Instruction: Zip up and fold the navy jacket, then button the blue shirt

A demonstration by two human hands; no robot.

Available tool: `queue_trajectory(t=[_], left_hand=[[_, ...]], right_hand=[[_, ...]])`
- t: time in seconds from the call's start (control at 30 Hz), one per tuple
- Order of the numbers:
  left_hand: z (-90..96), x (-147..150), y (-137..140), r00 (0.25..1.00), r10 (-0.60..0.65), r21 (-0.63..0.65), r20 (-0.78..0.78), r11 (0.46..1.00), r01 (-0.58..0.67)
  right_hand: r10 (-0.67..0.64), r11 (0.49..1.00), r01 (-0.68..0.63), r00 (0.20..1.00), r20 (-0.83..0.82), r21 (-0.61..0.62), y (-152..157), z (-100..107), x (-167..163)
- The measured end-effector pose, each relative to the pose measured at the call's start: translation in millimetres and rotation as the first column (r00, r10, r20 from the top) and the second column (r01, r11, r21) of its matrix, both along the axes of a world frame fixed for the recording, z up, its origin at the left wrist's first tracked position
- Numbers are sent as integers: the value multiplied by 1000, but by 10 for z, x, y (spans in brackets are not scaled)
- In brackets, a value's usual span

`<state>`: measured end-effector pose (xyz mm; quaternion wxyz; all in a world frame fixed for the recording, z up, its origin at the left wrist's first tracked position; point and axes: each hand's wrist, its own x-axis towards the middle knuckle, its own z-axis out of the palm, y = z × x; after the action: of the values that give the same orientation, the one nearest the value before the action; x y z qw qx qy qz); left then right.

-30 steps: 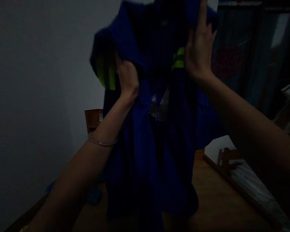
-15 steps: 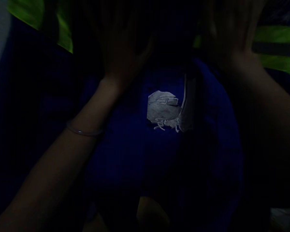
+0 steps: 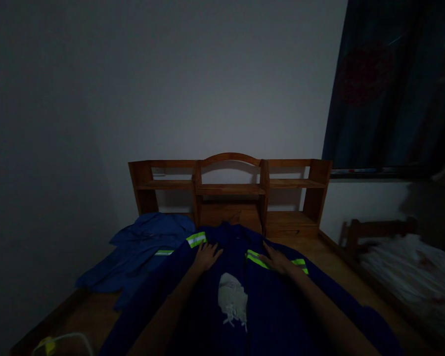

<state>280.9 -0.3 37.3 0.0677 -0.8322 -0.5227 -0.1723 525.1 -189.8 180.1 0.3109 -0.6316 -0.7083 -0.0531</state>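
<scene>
A dark blue jacket (image 3: 222,247) with yellow-green and silver bands lies spread out, its collar towards the wooden headboard. My left hand (image 3: 207,256) rests on the jacket's upper left part beside a reflective band, fingers spread. On the other side of the front, my right hand (image 3: 278,259) lies over a reflective band with its fingers stretched out. Between my forearms, lower on the jacket, is a whitish piece (image 3: 233,299) with a ragged, stringy lower edge; dim light hides what it is.
A wooden headboard (image 3: 230,189) with shelves stands against the wall. Left of the jacket lies a lighter blue garment (image 3: 148,247). A yellow item (image 3: 49,344) with a pale cord is at lower left. Pale bedding (image 3: 415,267) lies at right, below a dark window (image 3: 385,89).
The view has lifted and widened from a dark close-up of the jacket to the headboard and wall. Both hands are still at the jacket's upper part, now appearing smaller.
</scene>
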Motion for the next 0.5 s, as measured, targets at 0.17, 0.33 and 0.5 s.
queue_trajectory(t=[0.17,0.33,0.5], left_hand=[[179,270,-201,988,-53,52,145,998,46],[250,915,-622,903,-215,-71,373,963,258],[-2,1425,-510,553,140,-431,822,787,441]], right_hand=[[-11,998,10,1000,-27,-64,-11,-455,478],[-178,983,169,976,-127,-78,-394,-1020,1121],[-297,926,210,917,-266,-313,-970,-1682,1632]])
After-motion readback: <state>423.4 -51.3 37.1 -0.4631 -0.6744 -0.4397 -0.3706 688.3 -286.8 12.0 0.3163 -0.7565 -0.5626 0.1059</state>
